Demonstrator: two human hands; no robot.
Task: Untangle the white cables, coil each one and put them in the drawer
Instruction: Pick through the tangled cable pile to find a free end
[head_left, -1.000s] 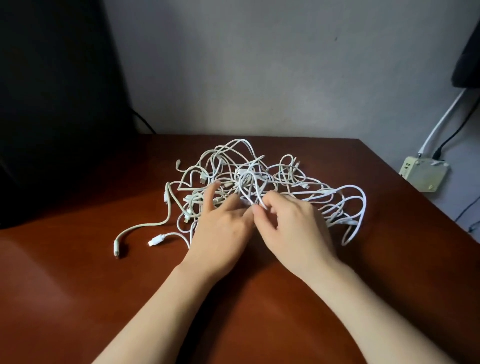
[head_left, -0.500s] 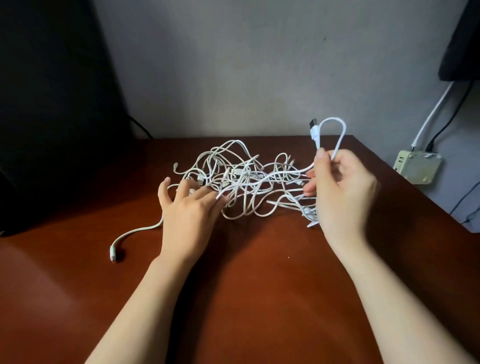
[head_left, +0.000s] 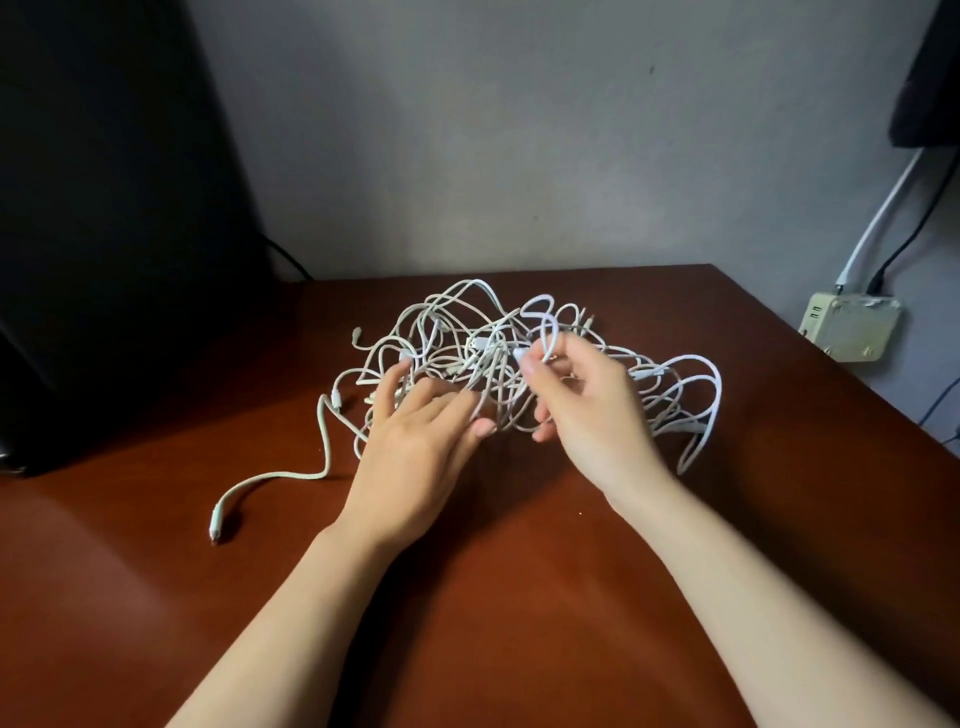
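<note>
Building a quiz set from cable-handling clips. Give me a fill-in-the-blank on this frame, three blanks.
1. The right hand pinches a loop of ____ cable above the tangle.
2. One loose cable end lies on the table to the ____ of the left hand.
3. Into the beige box on the wall run a white lead and a ____ lead.
Missing words: white; left; black.

Bare worktop (head_left: 519, 597) lies open in front of me and to both near sides. The white cables (head_left: 480, 344) heap across the middle, one loose tail (head_left: 283, 474) trailing left. A dark block (head_left: 104, 234) shuts off my far left; the wall (head_left: 519, 156) stands close behind.
</note>
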